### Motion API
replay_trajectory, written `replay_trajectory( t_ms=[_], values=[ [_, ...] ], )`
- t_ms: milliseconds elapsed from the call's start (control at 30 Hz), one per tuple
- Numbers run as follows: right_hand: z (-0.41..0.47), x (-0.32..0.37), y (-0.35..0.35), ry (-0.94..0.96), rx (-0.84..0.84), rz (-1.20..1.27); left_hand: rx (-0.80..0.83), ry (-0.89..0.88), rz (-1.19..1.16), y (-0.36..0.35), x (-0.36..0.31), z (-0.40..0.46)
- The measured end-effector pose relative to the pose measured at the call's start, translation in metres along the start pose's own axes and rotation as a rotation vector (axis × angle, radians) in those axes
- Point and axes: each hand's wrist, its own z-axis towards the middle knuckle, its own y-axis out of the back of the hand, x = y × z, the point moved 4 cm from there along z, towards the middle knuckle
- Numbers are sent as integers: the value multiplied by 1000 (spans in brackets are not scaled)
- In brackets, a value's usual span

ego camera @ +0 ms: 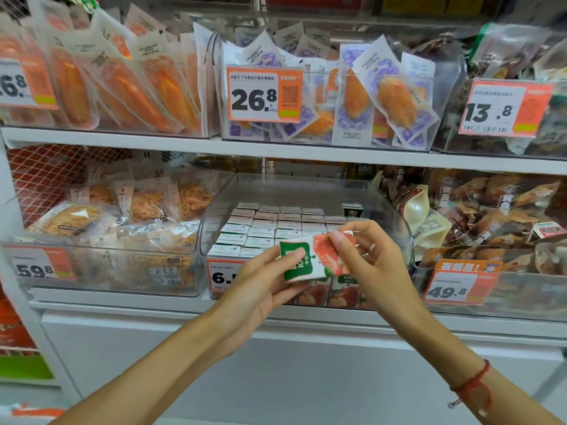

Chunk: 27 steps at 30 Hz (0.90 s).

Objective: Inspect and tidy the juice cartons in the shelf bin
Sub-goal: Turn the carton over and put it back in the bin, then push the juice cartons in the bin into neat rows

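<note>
Before clear bin [395, 216], left hand [260, 283] and right hand [368, 259] pinch juice carton [310, 259] sideways; turn slowly, check seams, slot upright into empty row.

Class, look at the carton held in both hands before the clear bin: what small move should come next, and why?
Probably set the carton upright into the gap at the bin's right, since left hand and right hand hold it sideways while the other cartons stand in rows.
</note>
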Motion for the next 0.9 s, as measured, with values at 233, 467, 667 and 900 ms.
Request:
replay_trajectory(
  t_ms=[233,467,667,900],
  values=[
    [30,-6,26,59,-48,-138,-128,-60,-7,-7,-13,23],
    [61,-48,86,375,-241,-1081,-371,-48,-55,-16,-35,100],
    [66,-73,91,392,-325,-1138,-416,-45,205,-32,-22,186],
    [63,-72,89,399,-354,-1090,-176,-305,886,-45,-22,235]
  ],
)
